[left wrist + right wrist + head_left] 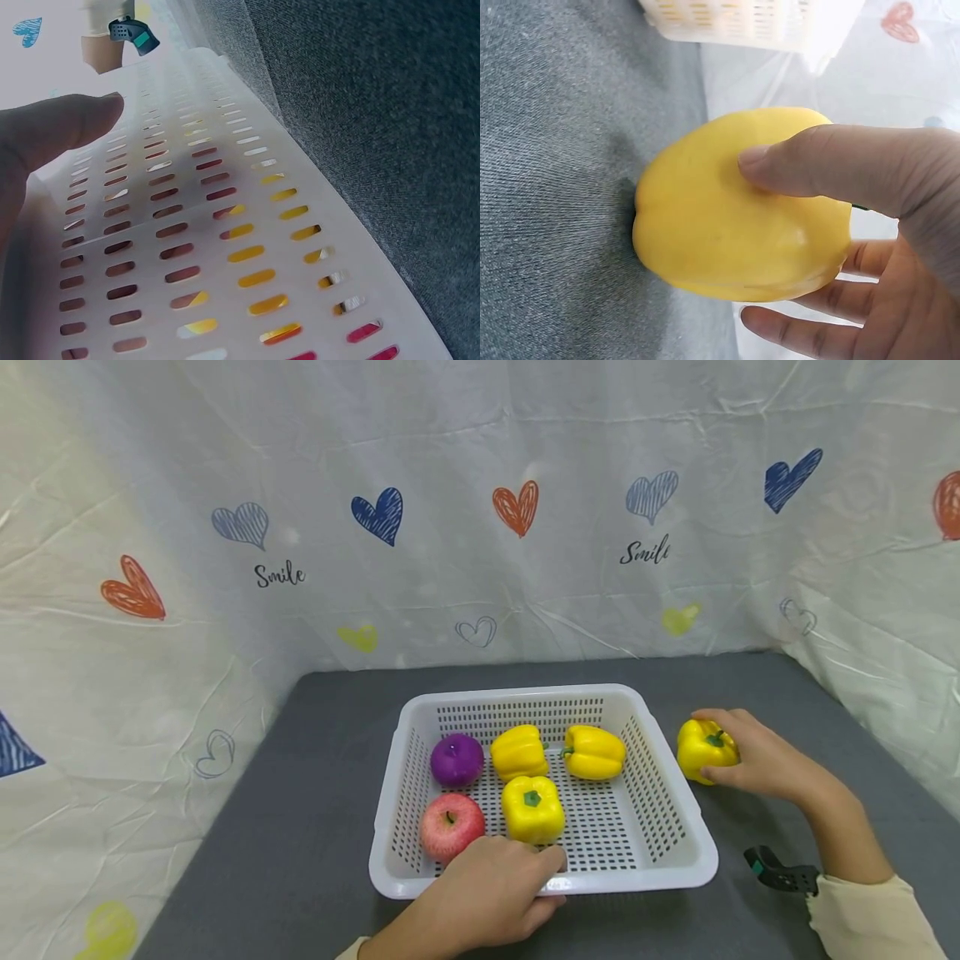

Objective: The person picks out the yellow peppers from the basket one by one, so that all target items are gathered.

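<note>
My left hand [491,889] grips the front rim of a white perforated basket [637,882], its fingers over the rim and its thumb on the outer wall, as the left wrist view shows. Right of the basket, my right hand [768,764] holds a yellow bell pepper [692,750] between thumb and fingers. In the right wrist view that bell pepper [720,225] is close over the grey cloth, thumb pressed on its side. Inside the basket lie three yellow bell peppers [532,814], a red apple [452,827] and a round purple fruit or vegetable [457,760].
Dark grey cloth [300,827] covers the table under the basket. A pale curtain [450,435] printed with hearts and "Smile" hangs behind and along both sides. The right wrist wears a dark band [783,872].
</note>
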The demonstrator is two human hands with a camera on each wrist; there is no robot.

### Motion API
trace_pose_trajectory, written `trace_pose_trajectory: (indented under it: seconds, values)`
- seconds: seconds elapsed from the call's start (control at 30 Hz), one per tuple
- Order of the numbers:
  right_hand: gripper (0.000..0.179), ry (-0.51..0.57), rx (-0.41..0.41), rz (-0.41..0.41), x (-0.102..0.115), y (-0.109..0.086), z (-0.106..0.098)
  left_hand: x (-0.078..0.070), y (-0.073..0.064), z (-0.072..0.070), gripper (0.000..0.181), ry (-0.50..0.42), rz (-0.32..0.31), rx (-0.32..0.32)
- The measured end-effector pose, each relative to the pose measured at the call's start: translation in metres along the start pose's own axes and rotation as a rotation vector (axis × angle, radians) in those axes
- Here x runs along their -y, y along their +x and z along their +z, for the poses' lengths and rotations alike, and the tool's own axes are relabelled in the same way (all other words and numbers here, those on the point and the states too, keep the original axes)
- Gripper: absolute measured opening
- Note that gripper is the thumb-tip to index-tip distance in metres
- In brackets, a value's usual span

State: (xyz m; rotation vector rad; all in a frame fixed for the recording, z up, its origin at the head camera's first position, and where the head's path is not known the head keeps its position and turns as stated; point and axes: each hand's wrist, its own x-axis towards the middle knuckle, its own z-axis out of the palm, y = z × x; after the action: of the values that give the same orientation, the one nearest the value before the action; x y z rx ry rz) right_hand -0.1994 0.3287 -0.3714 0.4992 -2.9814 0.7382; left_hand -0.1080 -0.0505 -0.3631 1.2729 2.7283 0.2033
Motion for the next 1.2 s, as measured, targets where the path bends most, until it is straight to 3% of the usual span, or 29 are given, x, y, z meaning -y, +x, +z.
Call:
trace_pose_trajectory:
  seconds: [0.33, 0.53, 0.87, 1.07, 1.2]
  values:
    - [0.078, 0.020, 0.015, 0.009, -0.001, 0.000, 0.000, 0.000, 0.000, 0.000, 0.021, 0.003, 0.001, -0.011]
    - [0.079, 0.021, 0.002, -0.041, 0.010, -0.001, -0.005, 0.000, 0.000, 0.001, 0.021, -0.003, 0.005, -0.012]
    - [0.063, 0.004, -0.057, -0.167, 0.053, -0.007, -0.012, 0.001, 0.000, 0.002, 0.021, 0.013, 0.012, -0.025]
    - [0.056, -0.013, -0.108, -0.308, 0.087, -0.003, 0.008, 0.001, 0.000, 0.001, 0.022, -0.009, 0.000, -0.002]
    - [0.054, -0.014, -0.066, -0.370, 0.108, -0.002, 0.025, 0.001, 0.001, 0.001, 0.023, -0.010, -0.002, -0.001]
